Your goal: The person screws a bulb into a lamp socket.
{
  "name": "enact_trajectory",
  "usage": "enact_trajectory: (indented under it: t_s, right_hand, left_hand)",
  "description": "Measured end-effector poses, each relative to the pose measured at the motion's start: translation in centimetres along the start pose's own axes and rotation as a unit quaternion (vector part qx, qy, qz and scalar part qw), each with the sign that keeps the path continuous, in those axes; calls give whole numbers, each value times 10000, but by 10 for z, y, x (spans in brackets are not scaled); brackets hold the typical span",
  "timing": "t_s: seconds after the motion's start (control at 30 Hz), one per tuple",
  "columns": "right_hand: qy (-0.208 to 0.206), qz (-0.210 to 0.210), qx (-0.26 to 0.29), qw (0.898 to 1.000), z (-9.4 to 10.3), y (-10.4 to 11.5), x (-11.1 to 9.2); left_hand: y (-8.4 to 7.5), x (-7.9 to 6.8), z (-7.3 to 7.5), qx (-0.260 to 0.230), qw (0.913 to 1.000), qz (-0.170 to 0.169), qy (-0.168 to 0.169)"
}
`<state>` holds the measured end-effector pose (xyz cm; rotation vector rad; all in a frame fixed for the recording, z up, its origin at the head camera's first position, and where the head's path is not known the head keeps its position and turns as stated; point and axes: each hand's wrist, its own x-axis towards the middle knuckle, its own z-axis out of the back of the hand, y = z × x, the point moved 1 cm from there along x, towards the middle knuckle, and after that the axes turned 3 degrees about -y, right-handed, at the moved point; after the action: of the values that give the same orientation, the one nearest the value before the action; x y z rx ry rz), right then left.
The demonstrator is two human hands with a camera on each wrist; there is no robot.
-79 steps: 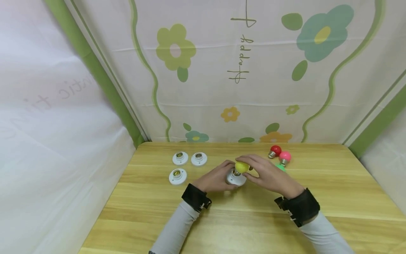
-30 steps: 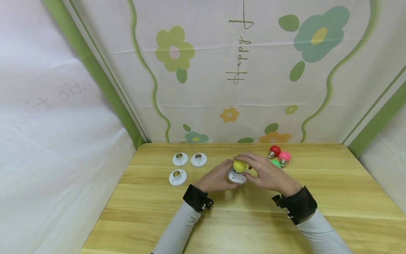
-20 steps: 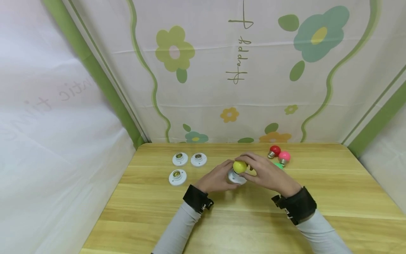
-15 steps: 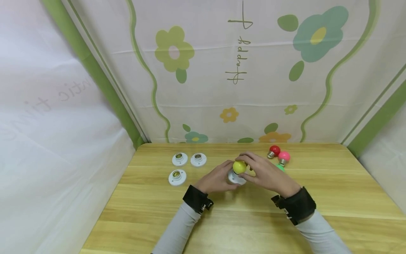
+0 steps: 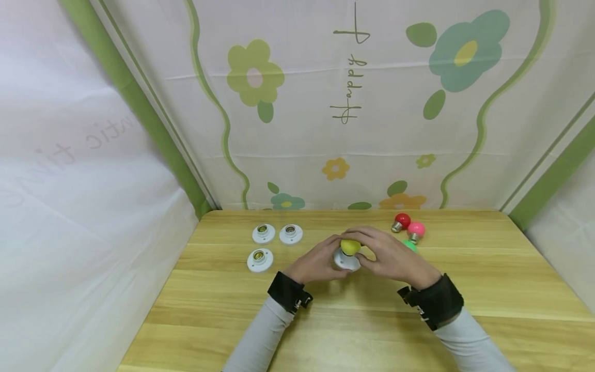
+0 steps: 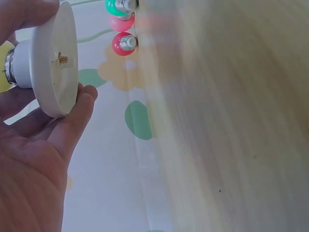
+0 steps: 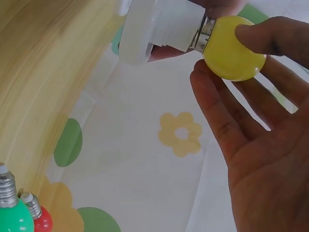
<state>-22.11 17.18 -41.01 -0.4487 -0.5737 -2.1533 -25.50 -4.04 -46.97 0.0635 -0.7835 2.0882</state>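
Observation:
In the head view my left hand (image 5: 316, 262) grips a round white lamp holder (image 5: 346, 261) by the edge of its base. The left wrist view shows the underside of this lamp holder (image 6: 55, 60), raised off the table. My right hand (image 5: 388, 256) has its thumb and fingers on a yellow light bulb (image 5: 350, 246). In the right wrist view the metal screw base of the bulb (image 7: 234, 48) sits partly in the socket, with a strip of metal showing. The thumb presses one side of the bulb, and fingertips touch the other.
Several more white lamp holders stand to the left, such as one (image 5: 260, 260) at the front. A red bulb (image 5: 403, 221), a pink bulb (image 5: 417, 229) and a partly hidden green bulb (image 5: 410, 245) lie right on the wooden table (image 5: 334, 330). A printed curtain (image 5: 297, 129) hangs behind.
The yellow bulb, tilted in the holder at first, now stands straighter and lower in it. My right fingers have shifted back and forth around the bulb. The left hand keeps its grip.

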Motion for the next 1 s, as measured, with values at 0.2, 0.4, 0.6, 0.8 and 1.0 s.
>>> enact_trajectory:
  t_s: [0.2,0.4,0.6,0.8,1.0]
  right_hand:
    - [-273,60,-161,9995,-2,-1,0]
    - [-341,67,-264,9990,-4,-1,1]
    - [-118,-217,-290,9993,-4,0,0]
    - [45,-240,-237,9994,-1,1,-2]
    - [-47,38,-348,9994,-1,1,-3]
  left_hand:
    - [-1,0,0,1,10000,20,14]
    - [0,0,-2,-90,9999,29,65]
    - [0,0,-3,-84,9999,41,88]
    - [0,-1,-3,-58,9999,52,76]
    - [-1,0,-2,-52,10000,-10,55]
